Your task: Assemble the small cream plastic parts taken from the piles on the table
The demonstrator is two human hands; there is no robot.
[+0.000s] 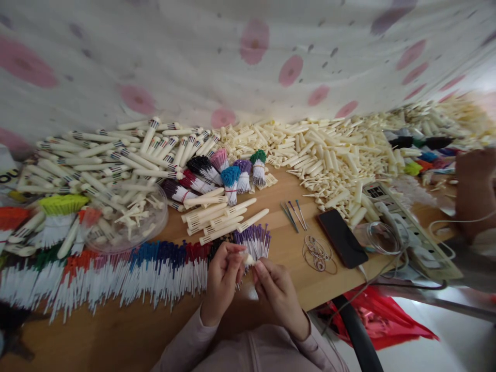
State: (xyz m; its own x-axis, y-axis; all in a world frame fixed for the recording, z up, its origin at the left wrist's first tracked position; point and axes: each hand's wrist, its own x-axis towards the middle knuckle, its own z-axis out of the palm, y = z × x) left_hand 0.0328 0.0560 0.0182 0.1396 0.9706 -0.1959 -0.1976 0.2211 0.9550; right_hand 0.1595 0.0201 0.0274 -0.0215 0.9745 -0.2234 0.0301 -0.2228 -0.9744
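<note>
Near the table's front edge, my left hand (225, 281) and my right hand (279, 290) meet, fingertips pinched on a small cream-coloured part (248, 259). Its far end is partly covered by my left fingers. Just beyond the hands stand purple-tipped refills (256, 238). A long row of white refills with coloured tips (155, 271) runs to the left. Several cream pen barrels (217, 219) lie behind the hands, with bundled refills in blue (231, 181), green (258, 163) and other colours above them.
A phone (342, 238), rubber bands (320, 254), loose refills (298, 214) and a power strip (414, 232) lie on the right. Cream parts (329, 150) are piled along the back. A round clear tray (163, 209) sits left. Another person's arm (475, 191) shows far right.
</note>
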